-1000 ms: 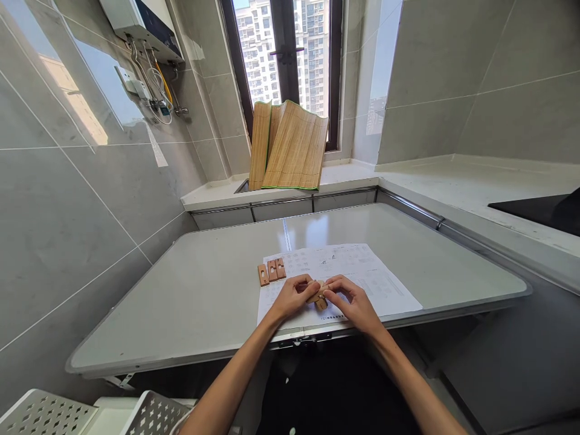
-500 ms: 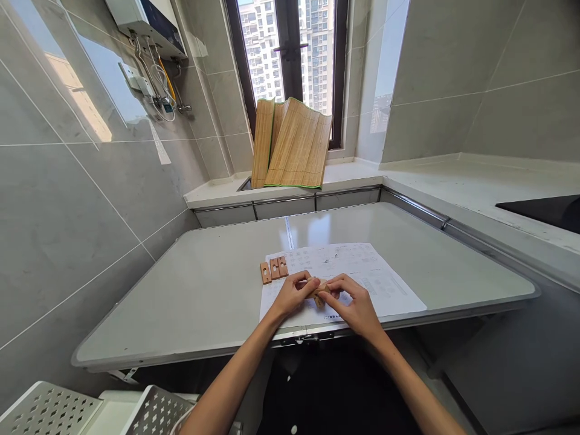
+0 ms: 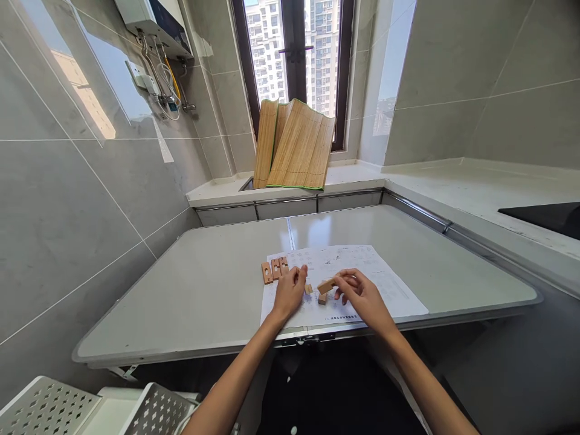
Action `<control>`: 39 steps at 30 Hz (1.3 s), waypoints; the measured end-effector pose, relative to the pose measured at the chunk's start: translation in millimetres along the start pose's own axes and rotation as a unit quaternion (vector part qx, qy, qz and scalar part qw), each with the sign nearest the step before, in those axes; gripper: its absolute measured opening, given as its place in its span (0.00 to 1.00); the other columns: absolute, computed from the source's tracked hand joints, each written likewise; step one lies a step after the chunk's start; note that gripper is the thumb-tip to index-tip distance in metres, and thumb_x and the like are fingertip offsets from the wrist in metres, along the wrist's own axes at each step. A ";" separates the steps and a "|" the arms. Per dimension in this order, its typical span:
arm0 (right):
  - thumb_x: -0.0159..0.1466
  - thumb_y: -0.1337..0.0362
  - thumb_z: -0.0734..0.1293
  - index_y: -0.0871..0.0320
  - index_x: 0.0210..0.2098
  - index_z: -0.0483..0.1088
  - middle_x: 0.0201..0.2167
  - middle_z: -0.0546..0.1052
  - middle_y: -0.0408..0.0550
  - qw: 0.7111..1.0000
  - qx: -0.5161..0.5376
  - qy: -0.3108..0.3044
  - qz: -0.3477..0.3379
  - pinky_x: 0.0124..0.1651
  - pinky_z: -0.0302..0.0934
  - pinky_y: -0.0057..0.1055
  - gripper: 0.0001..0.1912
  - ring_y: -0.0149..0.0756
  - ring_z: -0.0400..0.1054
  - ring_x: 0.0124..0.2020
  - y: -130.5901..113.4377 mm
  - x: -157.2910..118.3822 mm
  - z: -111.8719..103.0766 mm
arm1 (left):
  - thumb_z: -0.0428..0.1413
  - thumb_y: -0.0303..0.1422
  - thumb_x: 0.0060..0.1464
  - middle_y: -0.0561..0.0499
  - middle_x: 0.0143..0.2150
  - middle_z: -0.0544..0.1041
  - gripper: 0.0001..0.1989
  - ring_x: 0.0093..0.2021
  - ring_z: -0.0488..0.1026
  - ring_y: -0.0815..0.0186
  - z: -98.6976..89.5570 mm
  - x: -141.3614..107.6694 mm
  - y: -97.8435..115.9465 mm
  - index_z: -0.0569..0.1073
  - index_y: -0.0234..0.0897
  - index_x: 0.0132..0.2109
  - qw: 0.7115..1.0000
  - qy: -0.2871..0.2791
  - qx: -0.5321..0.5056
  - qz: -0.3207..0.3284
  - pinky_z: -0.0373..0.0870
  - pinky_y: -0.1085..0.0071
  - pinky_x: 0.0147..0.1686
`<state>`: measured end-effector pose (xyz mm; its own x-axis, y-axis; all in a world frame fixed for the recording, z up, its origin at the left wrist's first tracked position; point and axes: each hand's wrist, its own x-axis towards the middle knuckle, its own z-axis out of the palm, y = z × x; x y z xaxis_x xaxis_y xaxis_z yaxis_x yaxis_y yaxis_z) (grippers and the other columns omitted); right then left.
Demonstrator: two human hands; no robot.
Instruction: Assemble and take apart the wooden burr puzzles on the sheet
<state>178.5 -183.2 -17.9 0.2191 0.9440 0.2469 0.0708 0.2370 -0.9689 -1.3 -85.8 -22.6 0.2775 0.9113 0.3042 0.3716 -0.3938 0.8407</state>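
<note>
My right hand [image 3: 362,296] pinches a flat wooden block [image 3: 326,286] between thumb and fingertips, tilted just above the paper. Under that block is a smaller wooden block [image 3: 322,299]; whether the two touch I cannot tell. My left hand [image 3: 290,293] is closed, its thumb pressed toward curled fingers; what it holds, if anything, is hidden. A small light wooden piece [image 3: 309,289] shows just right of the left hand. Beyond the left hand lie several flat wooden pieces with cut-outs, one of them a notched piece [image 3: 266,273] at the left end. The printed paper sheet [image 3: 385,290] lies under both hands.
The pale folding table [image 3: 190,290] carries the sheet near its front edge. Behind it, a folded bamboo mat [image 3: 301,148] leans by the window on a white ledge [image 3: 353,174]. A perforated white basket [image 3: 49,405] stands low at the left. A heater [image 3: 151,27] hangs on the wall.
My hands have moved apart from the wooden pieces they held together. The right keeps a flat block; the left has shifted away leftward. Separate small pieces now show between them.
</note>
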 end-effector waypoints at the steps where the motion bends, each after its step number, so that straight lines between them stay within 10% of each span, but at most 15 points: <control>1: 0.64 0.41 0.67 0.56 0.42 0.69 0.34 0.79 0.49 1.000 -0.009 0.002 0.018 0.31 0.66 0.33 0.24 0.39 0.73 0.29 4.5 4.0 -5.1 | 0.50 0.53 0.64 0.55 0.23 0.63 0.26 0.27 0.62 0.65 1.4 -1.6 0.1 0.63 0.40 0.25 1.000 0.007 0.018 0.007 0.56 0.68 0.31; 7: 0.67 0.45 0.62 0.54 0.39 0.73 0.28 0.79 0.45 0.972 -0.223 0.008 0.071 0.36 0.63 0.34 0.19 0.40 0.73 0.29 28.8 23.5 -16.3 | 0.50 0.47 0.66 0.50 0.27 0.69 0.24 0.37 0.66 0.59 6.9 -2.8 -6.1 0.62 0.40 0.23 0.981 0.020 0.168 0.093 0.62 0.63 0.39; 20: 0.70 0.53 0.61 0.54 0.37 0.72 0.31 0.81 0.51 0.891 -0.448 -0.034 0.068 0.30 0.50 0.32 0.14 0.45 0.74 0.33 35.1 43.0 3.3 | 0.58 0.44 0.60 0.46 0.31 0.70 0.24 0.47 0.68 0.52 11.0 1.5 -16.2 0.65 0.40 0.18 0.976 0.025 0.207 0.061 0.64 0.53 0.51; 31: 0.70 0.51 0.61 0.54 0.39 0.72 0.31 0.81 0.48 0.913 -0.402 -0.060 0.031 0.32 0.54 0.32 0.15 0.43 0.74 0.33 34.1 45.1 8.8 | 0.55 0.44 0.63 0.46 0.37 0.71 0.16 0.48 0.68 0.52 7.1 -2.8 -10.0 0.70 0.39 0.32 0.971 0.026 0.212 0.107 0.65 0.53 0.52; 39: 0.69 0.49 0.60 0.54 0.43 0.70 0.27 0.79 0.41 0.976 -0.208 -0.062 0.012 0.35 0.63 0.33 0.16 0.35 0.70 0.22 41.3 36.2 -23.6 | 0.68 0.49 0.49 0.41 0.56 0.72 0.36 0.57 0.69 0.49 5.5 -10.7 -4.7 0.67 0.41 0.60 0.963 -0.159 0.139 0.170 0.67 0.53 0.55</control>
<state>212.4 -144.7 -48.6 0.1075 0.9750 0.1947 0.4615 0.1245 -0.8783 -1.1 -94.4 -32.2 0.6658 0.6588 0.3502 0.4226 -0.7198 0.5508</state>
